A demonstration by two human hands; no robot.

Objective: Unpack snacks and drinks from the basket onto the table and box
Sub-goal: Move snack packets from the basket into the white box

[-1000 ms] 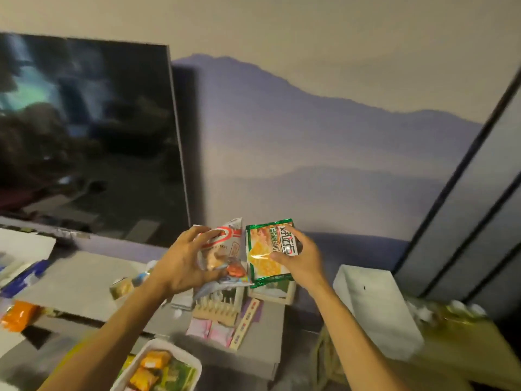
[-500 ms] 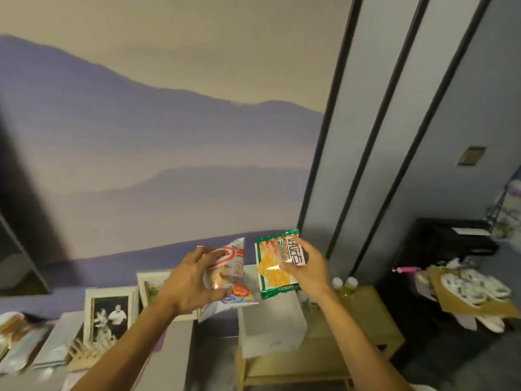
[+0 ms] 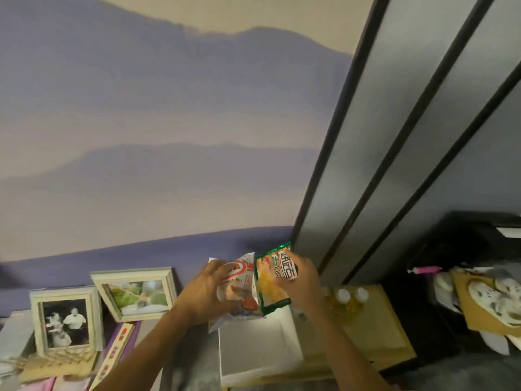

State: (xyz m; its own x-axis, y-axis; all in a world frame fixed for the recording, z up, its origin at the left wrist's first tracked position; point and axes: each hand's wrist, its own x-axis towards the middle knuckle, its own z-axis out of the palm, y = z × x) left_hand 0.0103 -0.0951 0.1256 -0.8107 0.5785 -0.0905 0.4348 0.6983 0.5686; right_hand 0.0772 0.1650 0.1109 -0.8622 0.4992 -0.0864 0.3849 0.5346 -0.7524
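Observation:
My left hand [image 3: 204, 296] grips a white snack packet [image 3: 239, 280] with a red ring printed on it. My right hand [image 3: 303, 286] holds a green and yellow chip packet [image 3: 270, 283] by its upper right corner. The two packets are side by side and touching, just above the far edge of a white box [image 3: 253, 345]. That box stands on a low yellow table [image 3: 377, 334]. Several small yellow drink bottles [image 3: 345, 299] with white caps stand on the table behind my right hand. The basket is out of view.
Two framed photos [image 3: 66, 317] [image 3: 135, 292] lean on the purple mountain-patterned wall at the left, on a grey cabinet top with small items. Grey panels with black strips rise at the right. A black stand and a cardboard sheet with white slippers [image 3: 496, 300] lie far right.
The view swung right from the television and basket to the white box and yellow table. Both hands, with their packets, came down close over the box.

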